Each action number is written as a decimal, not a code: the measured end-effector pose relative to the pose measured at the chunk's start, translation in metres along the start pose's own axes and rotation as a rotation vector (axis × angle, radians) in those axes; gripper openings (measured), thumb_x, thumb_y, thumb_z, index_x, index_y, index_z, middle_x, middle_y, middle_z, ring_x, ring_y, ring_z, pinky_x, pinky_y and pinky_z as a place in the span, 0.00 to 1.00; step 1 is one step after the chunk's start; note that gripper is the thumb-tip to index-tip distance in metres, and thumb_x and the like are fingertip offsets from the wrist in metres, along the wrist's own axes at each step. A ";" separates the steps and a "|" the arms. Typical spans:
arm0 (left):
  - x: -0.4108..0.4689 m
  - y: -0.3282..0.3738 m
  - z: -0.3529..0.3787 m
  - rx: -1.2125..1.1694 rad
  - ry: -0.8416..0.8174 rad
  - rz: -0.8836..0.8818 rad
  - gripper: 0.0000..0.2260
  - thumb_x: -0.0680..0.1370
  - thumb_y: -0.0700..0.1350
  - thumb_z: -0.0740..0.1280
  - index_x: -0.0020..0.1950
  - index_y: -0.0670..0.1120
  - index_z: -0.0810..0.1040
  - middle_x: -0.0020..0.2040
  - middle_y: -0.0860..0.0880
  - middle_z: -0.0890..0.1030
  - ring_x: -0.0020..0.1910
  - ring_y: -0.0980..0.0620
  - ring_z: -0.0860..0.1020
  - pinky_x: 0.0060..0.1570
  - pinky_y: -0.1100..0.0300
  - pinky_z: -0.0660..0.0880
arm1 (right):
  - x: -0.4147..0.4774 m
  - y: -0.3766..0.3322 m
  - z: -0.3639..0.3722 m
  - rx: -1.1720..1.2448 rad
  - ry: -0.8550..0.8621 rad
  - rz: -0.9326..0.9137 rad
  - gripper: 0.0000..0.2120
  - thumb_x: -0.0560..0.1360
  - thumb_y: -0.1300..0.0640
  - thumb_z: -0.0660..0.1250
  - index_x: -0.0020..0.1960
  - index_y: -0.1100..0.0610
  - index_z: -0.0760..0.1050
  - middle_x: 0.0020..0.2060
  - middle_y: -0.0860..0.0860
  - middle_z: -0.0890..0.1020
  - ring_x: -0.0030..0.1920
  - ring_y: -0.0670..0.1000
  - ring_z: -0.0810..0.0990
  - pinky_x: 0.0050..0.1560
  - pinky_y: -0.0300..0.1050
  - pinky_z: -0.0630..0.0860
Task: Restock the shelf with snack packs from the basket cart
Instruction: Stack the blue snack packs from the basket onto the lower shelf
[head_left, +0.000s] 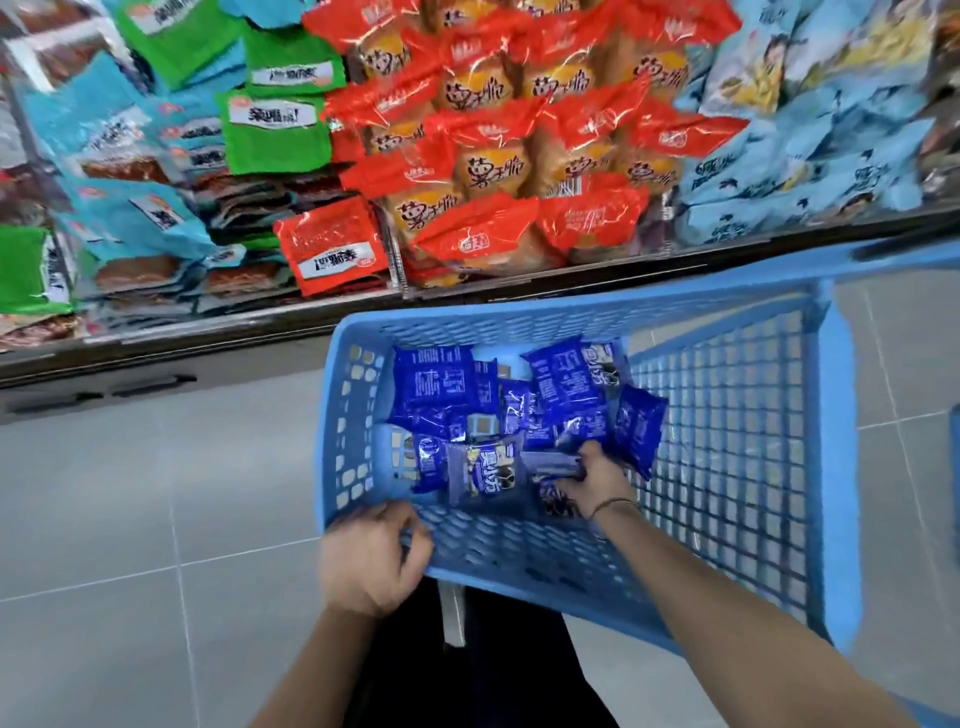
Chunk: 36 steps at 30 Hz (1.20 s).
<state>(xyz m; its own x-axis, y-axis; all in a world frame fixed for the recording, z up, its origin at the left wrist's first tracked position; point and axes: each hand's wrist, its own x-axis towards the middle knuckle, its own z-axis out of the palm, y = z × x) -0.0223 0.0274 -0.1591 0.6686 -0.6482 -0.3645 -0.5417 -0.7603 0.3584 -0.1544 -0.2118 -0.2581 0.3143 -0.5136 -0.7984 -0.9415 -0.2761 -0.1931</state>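
A worker's right hand (597, 480) curls its fingers (586, 453) round one of the blue snack packs (436, 384) heaped in the basket cart (841, 467), beside the shelf (519, 283). The left hand (371, 558) grips the cart's rim. The packs look light, slick and crushable, best pinched across the middle.

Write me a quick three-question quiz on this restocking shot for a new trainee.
1. True or false: the left hand is holding a snack pack.
2. Which colour are the snack packs lying in the basket? A red; B dark blue; C green.
3. Fill in: the right hand reaches down into the ___ and grips packs there.

Key: 1 false, it grips the basket's near rim; 2 B; 3 basket.
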 end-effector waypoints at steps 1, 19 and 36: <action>0.000 0.001 -0.001 -0.014 -0.002 -0.002 0.14 0.69 0.53 0.57 0.31 0.47 0.76 0.26 0.50 0.76 0.26 0.46 0.77 0.27 0.59 0.70 | -0.002 -0.002 -0.003 -0.047 -0.037 -0.111 0.13 0.73 0.56 0.68 0.49 0.52 0.63 0.44 0.53 0.79 0.44 0.53 0.78 0.45 0.45 0.75; -0.001 -0.003 0.001 -0.089 0.003 0.003 0.13 0.70 0.53 0.58 0.31 0.47 0.75 0.28 0.52 0.76 0.27 0.48 0.75 0.27 0.59 0.69 | 0.036 -0.091 0.014 -0.473 -0.444 -0.394 0.36 0.66 0.57 0.73 0.69 0.47 0.62 0.61 0.52 0.73 0.54 0.53 0.77 0.54 0.50 0.78; 0.053 0.047 -0.011 -0.499 -0.236 -0.207 0.37 0.71 0.52 0.73 0.75 0.53 0.58 0.54 0.52 0.79 0.52 0.54 0.79 0.52 0.60 0.75 | -0.049 -0.093 -0.058 -0.062 -0.232 -0.750 0.40 0.66 0.49 0.75 0.72 0.51 0.57 0.59 0.49 0.73 0.59 0.47 0.74 0.60 0.41 0.72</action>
<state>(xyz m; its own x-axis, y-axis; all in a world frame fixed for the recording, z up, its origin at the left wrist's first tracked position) -0.0060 -0.0424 -0.1519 0.5724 -0.5238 -0.6309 -0.0687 -0.7973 0.5997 -0.0751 -0.2084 -0.1677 0.8234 0.0090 -0.5674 -0.4773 -0.5300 -0.7009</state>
